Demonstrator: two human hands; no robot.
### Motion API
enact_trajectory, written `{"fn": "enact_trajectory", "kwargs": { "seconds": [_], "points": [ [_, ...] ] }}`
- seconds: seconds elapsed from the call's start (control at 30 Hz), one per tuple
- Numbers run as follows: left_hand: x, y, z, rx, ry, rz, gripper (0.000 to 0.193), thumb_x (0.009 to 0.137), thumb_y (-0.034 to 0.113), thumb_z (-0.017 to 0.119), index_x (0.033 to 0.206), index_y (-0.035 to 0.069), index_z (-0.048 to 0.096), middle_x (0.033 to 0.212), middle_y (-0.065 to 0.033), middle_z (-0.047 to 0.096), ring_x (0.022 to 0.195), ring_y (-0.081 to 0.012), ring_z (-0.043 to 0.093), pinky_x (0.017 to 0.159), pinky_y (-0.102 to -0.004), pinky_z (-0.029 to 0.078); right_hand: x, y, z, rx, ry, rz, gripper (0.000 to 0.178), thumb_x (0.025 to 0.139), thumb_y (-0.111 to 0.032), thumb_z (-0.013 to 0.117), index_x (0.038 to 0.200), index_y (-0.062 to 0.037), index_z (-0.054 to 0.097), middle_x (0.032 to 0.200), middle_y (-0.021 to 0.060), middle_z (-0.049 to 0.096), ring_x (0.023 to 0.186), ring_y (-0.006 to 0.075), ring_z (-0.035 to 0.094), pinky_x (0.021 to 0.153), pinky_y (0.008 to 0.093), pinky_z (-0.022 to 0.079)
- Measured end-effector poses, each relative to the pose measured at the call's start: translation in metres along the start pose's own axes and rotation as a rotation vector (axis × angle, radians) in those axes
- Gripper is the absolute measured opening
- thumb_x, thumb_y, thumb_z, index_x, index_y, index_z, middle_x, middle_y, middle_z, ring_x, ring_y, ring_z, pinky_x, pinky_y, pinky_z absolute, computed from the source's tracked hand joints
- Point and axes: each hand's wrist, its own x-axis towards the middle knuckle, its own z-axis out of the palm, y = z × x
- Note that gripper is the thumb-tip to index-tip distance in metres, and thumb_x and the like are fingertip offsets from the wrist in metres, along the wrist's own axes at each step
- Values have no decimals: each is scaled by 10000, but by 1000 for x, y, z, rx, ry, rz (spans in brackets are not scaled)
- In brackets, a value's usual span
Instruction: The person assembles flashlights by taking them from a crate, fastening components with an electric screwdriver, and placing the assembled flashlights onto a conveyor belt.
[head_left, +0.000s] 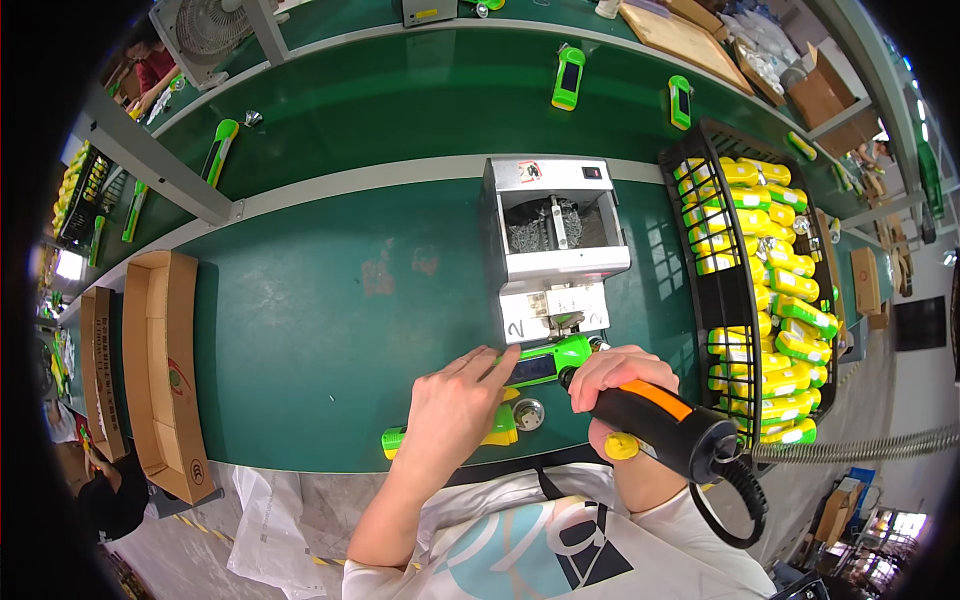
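Note:
My right hand is wrapped round a black electric screwdriver with an orange stripe. Its tip end points at the head of a green handheld device with a dark screen. My left hand grips that device's other end, fingers stretched along it. Beneath the left hand and forearm lies a second green-and-yellow device, partly covered. Beside it rests a small round metal part. Just beyond the held device stands a silver screw feeder with loose screws inside. Whether the bit touches the device is hidden.
A black crate full of yellow-and-green devices stands at the right. Long cardboard trays lie at the left edge. Several green devices, one a green unit, lie on the raised far shelf. A coiled cable runs right from the screwdriver.

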Motion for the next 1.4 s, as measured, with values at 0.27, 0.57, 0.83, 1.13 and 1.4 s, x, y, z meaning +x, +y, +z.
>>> {"fn": "enact_trajectory", "kwargs": {
  "seconds": [0.27, 0.57, 0.83, 1.13, 1.4],
  "points": [
    [0, 3, -6, -9, -28, 5, 552, 805, 54, 792, 1341, 137, 689, 1170, -65, 745, 1003, -268, 746, 740, -403, 609, -3, -10, 13, -226, 59, 38, 474, 877, -175, 858, 1186, -16, 534, 854, 95, 686, 696, 223, 686, 662, 362, 593],
    [-3, 4, 0, 74, -36, 16, 532, 833, 103, 789, 1352, 128, 672, 1195, -60, 731, 986, -279, 744, 740, -416, 616, 24, -52, 14, 97, 394, -29, 628, 974, -561, 687, 1241, -30, 485, 784, 101, 629, 617, 221, 623, 578, 368, 545],
    [7, 8, 2, -178, -32, 6, 461, 822, 107, 818, 1263, 54, 696, 1219, -112, 727, 1055, -334, 720, 858, -427, 603, 57, -29, 6, 127, 452, -63, 670, 965, -599, 702, 1247, -44, 454, 768, 104, 605, 635, 226, 612, 605, 372, 552],
    [-14, -17, -5, -302, 6, -42, 261, 820, 1, 773, 1080, 8, 764, 1173, -101, 750, 1011, -307, 738, 874, -395, 609, 55, -9, 2, 120, 331, -140, 579, 936, -424, 813, 1215, -38, 484, 789, 98, 639, 664, 230, 670, 620, 352, 587],
    [-10, -14, 2, -329, 24, -22, 232, 841, -15, 751, 1072, 5, 765, 1179, -112, 754, 997, -312, 747, 858, -395, 618, 55, -3, 2, -51, 152, -206, 534, 946, -415, 802, 1183, -38, 508, 751, 87, 639, 576, 216, 634, 542, 352, 563]
  ]
}}
